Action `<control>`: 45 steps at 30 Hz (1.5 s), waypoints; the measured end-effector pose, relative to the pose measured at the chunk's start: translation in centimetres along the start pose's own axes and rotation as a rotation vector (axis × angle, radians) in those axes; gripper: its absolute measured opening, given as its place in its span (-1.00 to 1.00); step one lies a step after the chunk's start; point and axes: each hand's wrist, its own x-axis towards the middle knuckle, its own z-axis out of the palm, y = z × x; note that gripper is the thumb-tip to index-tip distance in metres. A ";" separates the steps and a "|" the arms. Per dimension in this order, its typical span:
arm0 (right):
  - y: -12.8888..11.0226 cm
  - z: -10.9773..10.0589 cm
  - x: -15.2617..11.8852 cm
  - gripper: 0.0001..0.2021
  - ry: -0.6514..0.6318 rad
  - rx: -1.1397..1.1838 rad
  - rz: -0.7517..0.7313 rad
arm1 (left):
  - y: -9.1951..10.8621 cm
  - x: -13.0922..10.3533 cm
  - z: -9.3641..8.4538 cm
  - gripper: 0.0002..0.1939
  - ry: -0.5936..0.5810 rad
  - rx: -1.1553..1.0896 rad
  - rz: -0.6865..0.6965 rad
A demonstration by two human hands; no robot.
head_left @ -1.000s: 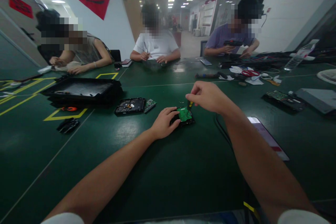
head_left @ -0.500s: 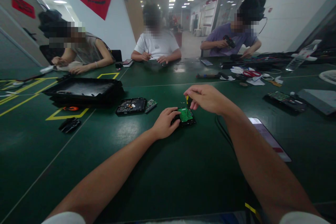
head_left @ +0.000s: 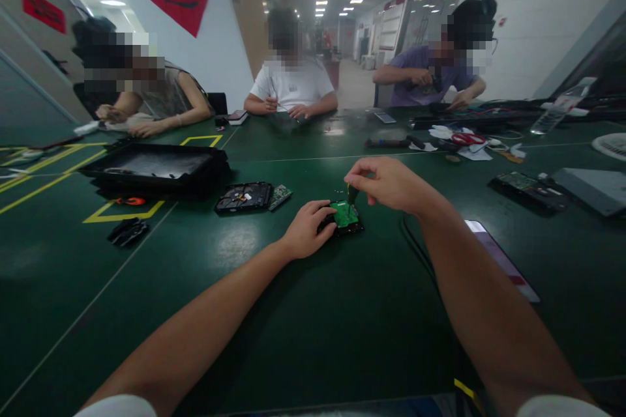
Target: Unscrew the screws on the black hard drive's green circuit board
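In the middle of the green table lies a black hard drive with a green circuit board on its upper face. My left hand grips its left side, fingers over the board's edge and thumb along the near side. Held in the fingertips of my right hand is a small yellow-and-black screwdriver, upright, its tip down at the board. The exact contact is too small to make out. Just behind the drive lie several tiny screws. To the left is another opened drive beside a loose circuit board.
Black trays stand at the left, near black gloves. A phone and cable lie by my right forearm. Further right are another drive and a grey box. Three people sit across the table.
My right fingers have shifted around the screwdriver handle, which has turned a little. My left hand and the drive stay put. The co-worker at the right has moved the dark tool in hand.
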 end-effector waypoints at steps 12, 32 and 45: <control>-0.2 0.5 0.0 -0.70 0.053 0.015 0.052 | 0.2 0.1 -0.1 -0.61 0.005 0.000 0.009; 0.6 0.3 0.2 -0.74 0.011 -0.059 -0.024 | -0.2 0.0 0.1 -0.65 0.004 0.002 0.016; 0.2 -0.3 0.0 -0.68 -0.003 -0.116 -0.035 | 0.0 0.0 -0.2 -0.64 -0.011 0.006 0.007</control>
